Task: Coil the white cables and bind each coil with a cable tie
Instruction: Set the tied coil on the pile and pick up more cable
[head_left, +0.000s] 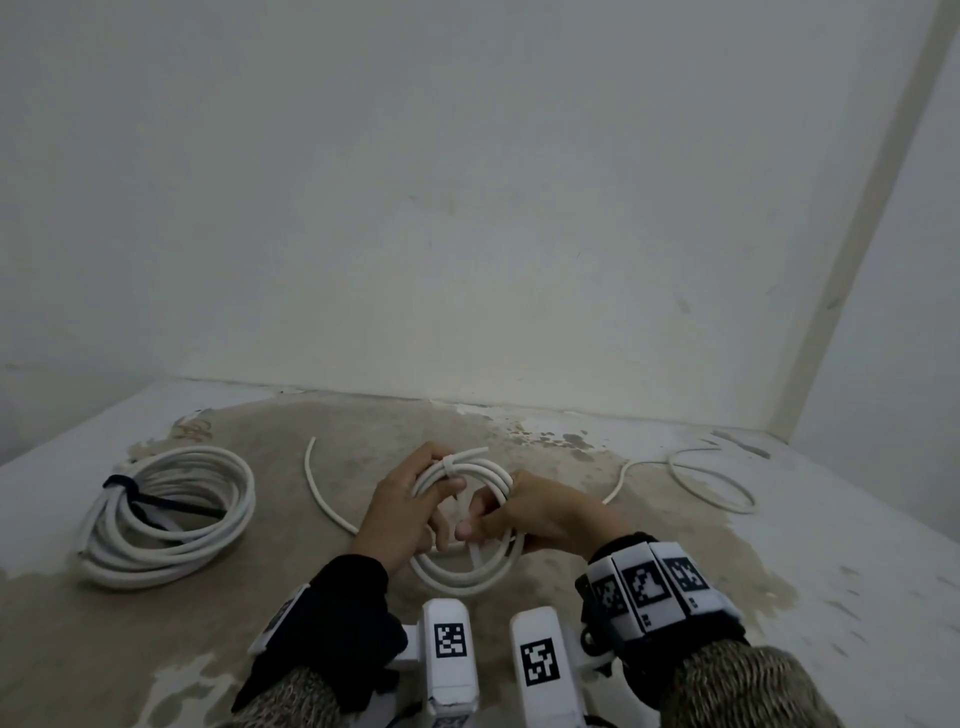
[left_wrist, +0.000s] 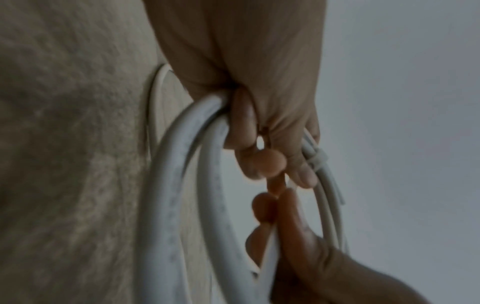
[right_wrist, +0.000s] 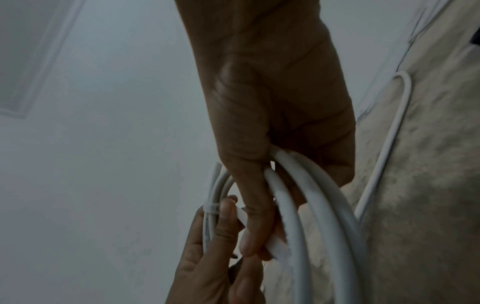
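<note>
A small white cable coil (head_left: 467, 577) is held upright over the table between both hands. My left hand (head_left: 410, 512) grips its left side, fingers curled round the strands (left_wrist: 168, 185). A white cable tie (head_left: 451, 466) wraps the coil's top, close to my left fingertips (left_wrist: 318, 159). My right hand (head_left: 524, 512) has the coil's right strands (right_wrist: 311, 205) running through its palm. Its thumb and forefinger pinch the tie's flat tail (right_wrist: 278, 244) inside the loop.
A larger white coil (head_left: 171, 514) bound with a black tie (head_left: 130, 493) lies at the left. One loose white cable (head_left: 322, 493) curves behind my hands; a thinner one (head_left: 711, 483) loops at the right. Walls (head_left: 467, 208) close the table's back and right.
</note>
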